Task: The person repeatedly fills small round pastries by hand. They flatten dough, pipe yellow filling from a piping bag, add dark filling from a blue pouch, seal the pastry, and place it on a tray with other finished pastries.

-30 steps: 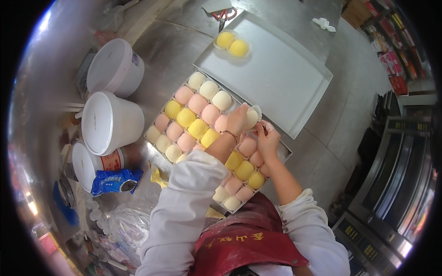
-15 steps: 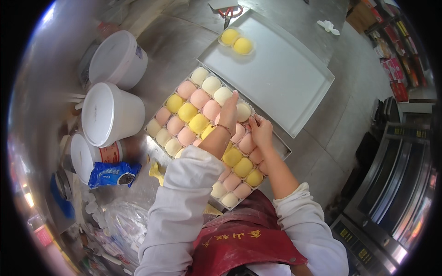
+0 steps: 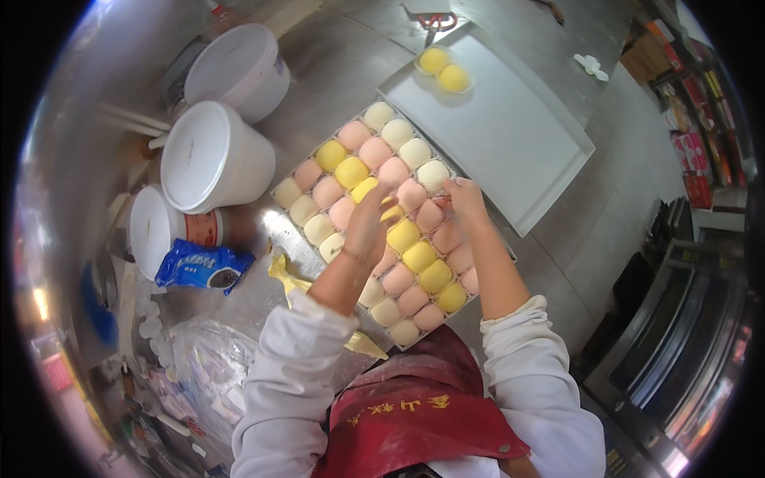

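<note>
A tray (image 3: 494, 241) holds rows of round, soft-looking dough balls in clear cups, coloured white, pink and yellow. Over its middle is my left hand (image 3: 368, 227), open, with its fingers apart beside a yellow ball (image 3: 391, 213). By the far right edge my right hand (image 3: 467, 201) has its fingers curled in next to a white ball (image 3: 433, 176). Whatever those fingertips pinch, if anything, is too small to make out. Two more yellow balls (image 3: 453, 78) sit in a clear pack inside a shallow white tray or lid (image 3: 510, 127) beyond.
White lidded tubs (image 3: 215, 155) stand at the left, with a blue packet (image 3: 203, 267) before them. A yellow crumpled piece (image 3: 287, 275) and clear plastic bags (image 3: 211, 358) lie nearer. Red-handled scissors (image 3: 437, 22) lie at the back; an oven (image 3: 669, 319) is right.
My left hand has drawn back from the white row toward the yellow row, its fingers now apart. My right hand stays near the same white ball. The whole view has shifted slightly.
</note>
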`<state>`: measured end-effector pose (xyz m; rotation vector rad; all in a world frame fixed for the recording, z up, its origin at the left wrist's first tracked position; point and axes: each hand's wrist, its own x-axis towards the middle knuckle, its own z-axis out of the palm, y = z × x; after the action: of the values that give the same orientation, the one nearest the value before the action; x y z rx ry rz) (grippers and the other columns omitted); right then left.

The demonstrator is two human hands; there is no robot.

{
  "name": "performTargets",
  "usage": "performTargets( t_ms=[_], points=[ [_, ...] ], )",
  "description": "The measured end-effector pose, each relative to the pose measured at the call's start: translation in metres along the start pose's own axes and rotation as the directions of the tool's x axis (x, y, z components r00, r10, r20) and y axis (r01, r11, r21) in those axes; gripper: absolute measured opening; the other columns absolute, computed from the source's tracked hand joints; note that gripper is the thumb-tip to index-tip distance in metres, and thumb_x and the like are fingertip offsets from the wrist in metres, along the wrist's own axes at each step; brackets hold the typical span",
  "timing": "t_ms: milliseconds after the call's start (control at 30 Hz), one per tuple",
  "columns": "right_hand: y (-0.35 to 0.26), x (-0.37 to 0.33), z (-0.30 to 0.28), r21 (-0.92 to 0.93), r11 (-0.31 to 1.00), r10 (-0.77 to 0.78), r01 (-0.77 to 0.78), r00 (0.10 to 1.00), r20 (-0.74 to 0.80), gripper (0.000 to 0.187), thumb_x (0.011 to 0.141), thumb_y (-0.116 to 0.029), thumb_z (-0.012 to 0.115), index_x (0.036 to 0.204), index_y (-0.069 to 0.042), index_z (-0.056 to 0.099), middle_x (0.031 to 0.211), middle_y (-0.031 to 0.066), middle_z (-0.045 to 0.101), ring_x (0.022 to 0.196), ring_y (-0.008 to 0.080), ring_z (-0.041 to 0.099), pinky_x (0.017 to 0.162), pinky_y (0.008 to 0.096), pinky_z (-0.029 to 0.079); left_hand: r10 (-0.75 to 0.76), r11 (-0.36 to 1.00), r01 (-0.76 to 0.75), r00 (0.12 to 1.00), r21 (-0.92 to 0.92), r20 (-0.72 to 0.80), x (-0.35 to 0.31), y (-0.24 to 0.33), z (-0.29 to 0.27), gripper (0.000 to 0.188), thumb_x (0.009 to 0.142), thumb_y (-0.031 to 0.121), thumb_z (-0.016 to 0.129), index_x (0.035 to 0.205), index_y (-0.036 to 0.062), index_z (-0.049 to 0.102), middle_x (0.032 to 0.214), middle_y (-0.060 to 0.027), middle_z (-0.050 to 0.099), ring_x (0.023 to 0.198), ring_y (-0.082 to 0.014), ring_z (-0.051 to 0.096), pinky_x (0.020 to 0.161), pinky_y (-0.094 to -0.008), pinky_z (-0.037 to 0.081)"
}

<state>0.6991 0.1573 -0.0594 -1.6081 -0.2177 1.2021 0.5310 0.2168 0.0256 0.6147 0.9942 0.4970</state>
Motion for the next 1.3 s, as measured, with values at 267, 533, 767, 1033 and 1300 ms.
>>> performTargets(
  t_ms=[267,533,767,1033,1300],
  points=[
    [0.008,0.003,-0.019,-0.331,0.865,-0.374,0.376,0.925,0.074,0.022,0.083,-0.020,0.045,0.081,-0.002,0.058,0.068,0.0023,0.056,0.059,0.0106,0.051,0.051,0.0232,0.041,0.041,0.998,-0.053,0.957,-0.035,-0.287,-0.162,-0.052,-0.110,0.021,0.083,0.018,0.046,0.098,0.0047,0.052,0.096,-0.0023,0.054,0.080,-0.0113,0.051,0.066,-0.0235,0.038],
    [0.035,-0.087,0.045,-0.336,0.805,-0.467,0.488,0.872,0.147,0.026,0.084,-0.016,0.046,0.104,-0.001,0.053,0.076,0.0012,0.057,0.061,0.0038,0.045,0.052,0.0177,0.036,0.285,0.954,-0.245,0.544,0.175,-0.789,-0.293,-0.151,-0.257,0.014,0.077,0.014,0.054,0.087,0.0047,0.057,0.083,-0.0022,0.056,0.068,-0.0108,0.050,0.060,-0.0234,0.039],
    [0.121,-0.244,0.194,-0.421,0.663,-0.270,0.619,0.722,0.637,0.023,0.081,-0.015,0.052,0.097,0.000,0.056,0.080,0.0042,0.057,0.072,0.0111,0.051,0.065,0.0232,0.041,0.731,0.607,0.411,0.048,0.680,-0.681,-0.377,-0.182,-0.448,0.022,0.068,0.010,0.057,0.089,0.0056,0.059,0.089,-0.0103,0.051,0.082,-0.0246,0.048,0.071,-0.0332,0.039],
    [0.229,-0.373,0.313,-0.080,0.101,-0.089,0.992,0.089,0.992,0.038,0.063,-0.007,0.063,0.100,-0.008,0.055,0.102,0.0132,0.049,0.098,0.0301,0.044,0.083,0.0378,0.037,0.673,0.521,0.541,0.215,0.660,-0.708,-0.370,-0.169,-0.474,0.023,0.062,0.018,0.064,0.083,0.0113,0.061,0.104,-0.0106,0.047,0.109,-0.0320,0.033,0.084,-0.0427,0.030],
    [0.248,-0.358,0.330,-0.088,-0.266,-0.093,0.960,0.065,0.994,0.034,0.058,-0.008,0.063,0.091,-0.008,0.057,0.101,0.0106,0.049,0.101,0.0279,0.043,0.082,0.0388,0.036,0.654,0.589,0.397,0.276,0.704,-0.704,-0.381,-0.155,-0.459,0.017,0.065,0.015,0.058,0.081,0.0092,0.057,0.092,-0.0108,0.052,0.112,-0.0320,0.032,0.089,-0.0447,0.022]
  ],
)
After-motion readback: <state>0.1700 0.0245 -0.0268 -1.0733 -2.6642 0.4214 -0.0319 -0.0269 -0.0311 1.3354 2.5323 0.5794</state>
